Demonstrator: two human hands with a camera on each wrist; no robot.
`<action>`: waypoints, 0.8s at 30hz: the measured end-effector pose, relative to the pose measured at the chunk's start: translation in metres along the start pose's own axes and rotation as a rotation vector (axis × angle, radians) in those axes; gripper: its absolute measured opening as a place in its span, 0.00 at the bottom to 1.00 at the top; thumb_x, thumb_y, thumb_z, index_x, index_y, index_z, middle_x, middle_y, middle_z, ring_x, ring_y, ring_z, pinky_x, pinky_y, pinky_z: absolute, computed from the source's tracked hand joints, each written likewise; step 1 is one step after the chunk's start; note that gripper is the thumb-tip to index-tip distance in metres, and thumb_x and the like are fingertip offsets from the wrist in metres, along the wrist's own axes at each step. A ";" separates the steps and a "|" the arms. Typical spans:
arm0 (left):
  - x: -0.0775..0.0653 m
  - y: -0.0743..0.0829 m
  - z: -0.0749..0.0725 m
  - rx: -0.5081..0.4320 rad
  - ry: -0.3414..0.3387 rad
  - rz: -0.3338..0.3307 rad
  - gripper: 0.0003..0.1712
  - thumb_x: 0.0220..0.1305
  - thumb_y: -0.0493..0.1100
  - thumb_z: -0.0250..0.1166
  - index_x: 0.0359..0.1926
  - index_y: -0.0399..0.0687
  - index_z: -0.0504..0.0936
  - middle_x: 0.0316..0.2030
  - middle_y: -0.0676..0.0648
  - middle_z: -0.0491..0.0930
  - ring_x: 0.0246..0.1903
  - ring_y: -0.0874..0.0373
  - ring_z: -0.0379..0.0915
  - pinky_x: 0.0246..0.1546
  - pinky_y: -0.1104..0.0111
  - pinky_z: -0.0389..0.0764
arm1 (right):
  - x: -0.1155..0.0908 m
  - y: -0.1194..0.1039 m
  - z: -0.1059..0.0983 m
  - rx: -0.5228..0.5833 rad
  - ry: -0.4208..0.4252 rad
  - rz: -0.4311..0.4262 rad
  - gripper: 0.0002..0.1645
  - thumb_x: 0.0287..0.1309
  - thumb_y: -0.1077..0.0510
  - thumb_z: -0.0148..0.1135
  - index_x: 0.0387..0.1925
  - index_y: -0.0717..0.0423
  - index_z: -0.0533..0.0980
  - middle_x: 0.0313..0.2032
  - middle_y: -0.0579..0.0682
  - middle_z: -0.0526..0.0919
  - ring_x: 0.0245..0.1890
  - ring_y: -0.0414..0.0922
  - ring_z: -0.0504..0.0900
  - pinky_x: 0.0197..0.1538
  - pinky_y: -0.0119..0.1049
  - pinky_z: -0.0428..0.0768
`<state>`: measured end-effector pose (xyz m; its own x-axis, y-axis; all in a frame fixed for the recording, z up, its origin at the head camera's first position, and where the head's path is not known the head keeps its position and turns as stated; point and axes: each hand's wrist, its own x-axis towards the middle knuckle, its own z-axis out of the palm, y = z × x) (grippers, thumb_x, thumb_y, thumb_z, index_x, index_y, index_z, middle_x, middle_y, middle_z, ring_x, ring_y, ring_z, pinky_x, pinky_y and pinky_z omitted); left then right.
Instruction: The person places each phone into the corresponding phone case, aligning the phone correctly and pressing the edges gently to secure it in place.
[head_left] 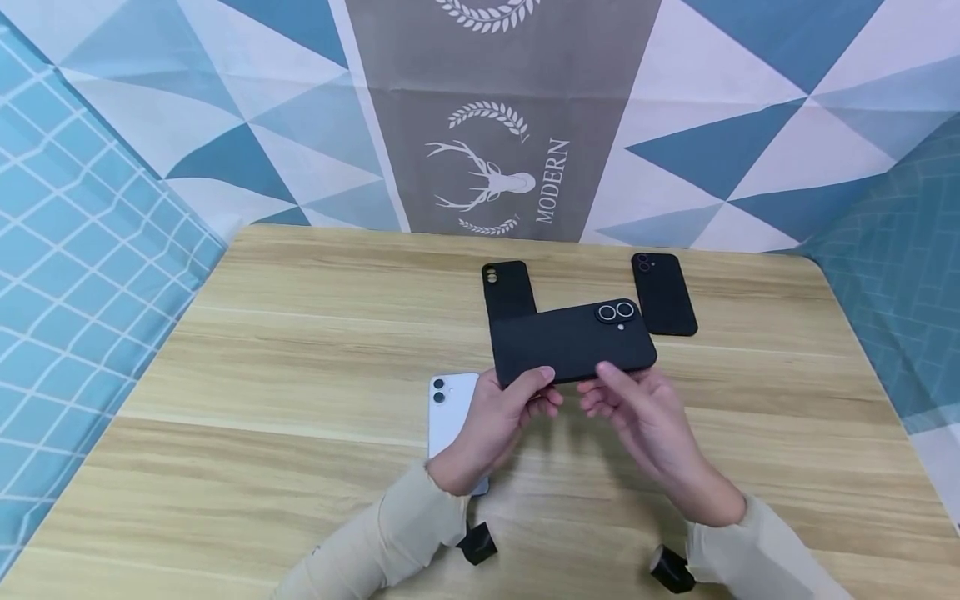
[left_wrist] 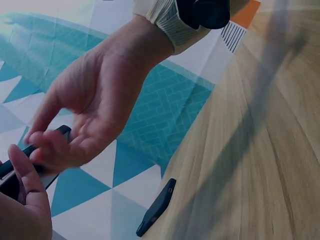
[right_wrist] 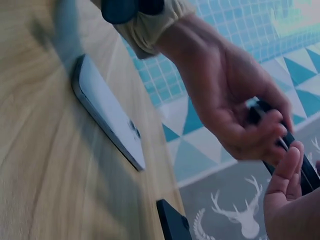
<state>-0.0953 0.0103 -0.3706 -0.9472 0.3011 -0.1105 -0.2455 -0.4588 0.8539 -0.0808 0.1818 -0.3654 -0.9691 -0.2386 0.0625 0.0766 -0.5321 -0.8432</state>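
Black, round-cornered phone with two pale-ringed lenses (head_left: 570, 337) was held up over the desk of pale, streaked wood grain (head_left: 285, 350), its lens side facing the head camera, lenses toward the right end. Left hand (head_left: 495, 421) gripped the lower left part, thumb on the back. Right hand (head_left: 652, 417) pinched the lower edge further right, thumb on the back, fingers curled beneath; these looked blurred in the wrist views.

White phone with two dark lenses (head_left: 450, 408) lay lens side up on the desk, partly hidden by the left hand and wrist. Slim black phone-shaped piece with two tan circles in one corner (head_left: 508, 292) lay beyond the held phone, which covered its near end from above. Second black phone-shaped piece with two dark lens rings (head_left: 665, 296) lay to the right.

Blue, white and grey printed cloth (head_left: 487, 83) hung behind.
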 end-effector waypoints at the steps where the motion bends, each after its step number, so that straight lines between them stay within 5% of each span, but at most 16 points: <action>1: 0.000 0.000 0.000 -0.001 -0.003 0.003 0.06 0.62 0.34 0.55 0.30 0.42 0.78 0.20 0.53 0.80 0.22 0.65 0.77 0.27 0.75 0.81 | 0.001 0.001 0.002 -0.018 -0.007 0.014 0.15 0.68 0.67 0.42 0.35 0.57 0.76 0.28 0.47 0.86 0.28 0.38 0.83 0.35 0.27 0.82; 8: 0.000 0.005 -0.004 0.079 -0.091 -0.043 0.08 0.64 0.37 0.55 0.40 0.36 0.77 0.25 0.53 0.82 0.24 0.64 0.77 0.30 0.73 0.82 | 0.000 0.003 0.009 -0.059 0.050 -0.013 0.14 0.67 0.68 0.44 0.33 0.56 0.76 0.25 0.45 0.85 0.24 0.37 0.81 0.31 0.25 0.80; 15: -0.001 0.020 -0.015 0.223 -0.129 -0.100 0.15 0.64 0.39 0.55 0.38 0.26 0.76 0.25 0.55 0.82 0.24 0.65 0.77 0.29 0.74 0.81 | -0.001 -0.002 0.004 -0.011 0.083 -0.057 0.14 0.67 0.69 0.42 0.35 0.57 0.75 0.24 0.48 0.85 0.22 0.37 0.79 0.29 0.25 0.78; 20: 0.000 0.021 -0.017 0.212 -0.201 -0.089 0.18 0.64 0.39 0.56 0.41 0.22 0.75 0.27 0.55 0.82 0.27 0.65 0.77 0.32 0.75 0.81 | 0.001 -0.004 0.003 0.046 0.094 -0.037 0.16 0.67 0.69 0.40 0.34 0.57 0.75 0.24 0.48 0.84 0.23 0.39 0.78 0.30 0.26 0.77; 24: -0.001 0.017 -0.014 0.170 -0.184 -0.065 0.14 0.63 0.37 0.56 0.40 0.26 0.77 0.26 0.56 0.83 0.27 0.65 0.77 0.32 0.75 0.82 | 0.003 -0.003 0.006 0.017 0.125 0.003 0.11 0.67 0.68 0.44 0.35 0.55 0.73 0.24 0.47 0.82 0.24 0.39 0.77 0.31 0.26 0.76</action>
<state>-0.1018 -0.0096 -0.3636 -0.8735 0.4790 -0.0866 -0.2513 -0.2914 0.9230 -0.0828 0.1774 -0.3591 -0.9905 -0.1374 -0.0084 0.0828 -0.5454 -0.8341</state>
